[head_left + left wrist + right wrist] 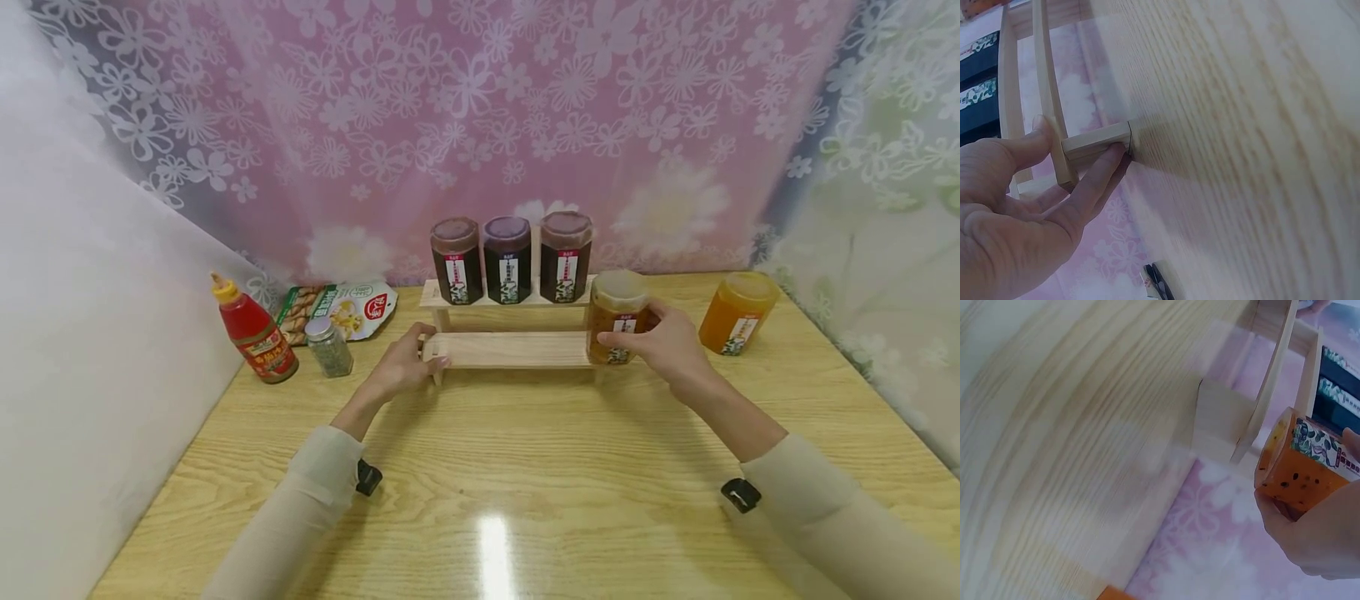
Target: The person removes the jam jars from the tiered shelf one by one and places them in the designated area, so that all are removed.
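Observation:
A two-tier wooden rack (517, 350) stands against the curtain. My left hand (405, 362) grips the left end of its lower shelf; in the left wrist view the thumb (1040, 128) lies on the shelf and the fingers reach under it. My right hand (670, 343) holds an amber jar (617, 321) with a pale lid, upright at the right end of the lower shelf. Dark specks show inside this jar (1304, 478) in the right wrist view. Whether its base touches the shelf I cannot tell. Three dark jars (507, 262) stand in a row on the upper shelf.
Right of the rack stands an orange-yellow jar (738, 315). To the left are a red sauce bottle (258, 337) with a yellow cap, a small glass shaker (328, 348) and a food pouch (360, 308) lying flat. A flowered curtain (480, 108) hangs behind the table (450, 483).

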The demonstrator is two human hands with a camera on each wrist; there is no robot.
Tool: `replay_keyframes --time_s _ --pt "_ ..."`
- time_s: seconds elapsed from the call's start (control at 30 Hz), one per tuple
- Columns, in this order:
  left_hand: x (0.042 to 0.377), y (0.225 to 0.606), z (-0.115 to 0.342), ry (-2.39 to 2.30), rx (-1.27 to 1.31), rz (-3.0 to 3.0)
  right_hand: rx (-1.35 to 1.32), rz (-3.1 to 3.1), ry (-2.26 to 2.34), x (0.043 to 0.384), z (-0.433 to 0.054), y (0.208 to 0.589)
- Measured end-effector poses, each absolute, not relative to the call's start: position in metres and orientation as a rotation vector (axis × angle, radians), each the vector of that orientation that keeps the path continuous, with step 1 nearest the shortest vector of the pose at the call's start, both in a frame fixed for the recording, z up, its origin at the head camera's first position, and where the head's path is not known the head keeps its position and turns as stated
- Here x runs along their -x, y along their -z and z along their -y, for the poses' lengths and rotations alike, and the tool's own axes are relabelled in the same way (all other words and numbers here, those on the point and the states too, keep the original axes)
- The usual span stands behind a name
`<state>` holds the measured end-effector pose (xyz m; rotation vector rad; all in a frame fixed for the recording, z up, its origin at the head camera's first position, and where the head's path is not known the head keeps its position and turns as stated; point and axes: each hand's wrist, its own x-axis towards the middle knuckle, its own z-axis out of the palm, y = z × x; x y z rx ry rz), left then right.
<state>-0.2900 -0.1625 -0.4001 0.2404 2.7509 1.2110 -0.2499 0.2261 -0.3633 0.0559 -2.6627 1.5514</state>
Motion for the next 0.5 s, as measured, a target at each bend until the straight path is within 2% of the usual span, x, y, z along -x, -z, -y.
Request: replay_keyframes --time_s 0.5 --pt "0.288 0.397 0.162 -1.205 -0.225 -2.747 0.217 2.539 -1.685 0.264 -0.274 0.375"
